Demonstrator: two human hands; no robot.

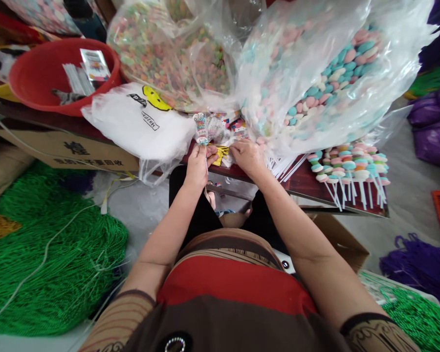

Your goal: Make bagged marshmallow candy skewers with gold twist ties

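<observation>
My left hand [198, 164] is closed around the white stick of a wrapped candy lollipop [200, 128], which stands upright above the fingers in a clear printed wrapper. Just to its right lies a small bunch of yellow twist ties [222, 154] at the table edge. My right hand [248, 157] is beside these ties, its fingers bent and pinched together; whatever is between the fingertips is hidden. Behind both hands are crumpled printed wrappers [218, 128]. Loose white sticks [284, 165] lie to the right of my right hand.
Big clear bags of ring-shaped candy [183, 58] and pastel candy [315, 93] stand at the back. Candy lollipops [352, 164] are piled at the right end. On the left are a white plastic bag [132, 129] and a red basin [40, 73]. Green strands [58, 259] cover the floor.
</observation>
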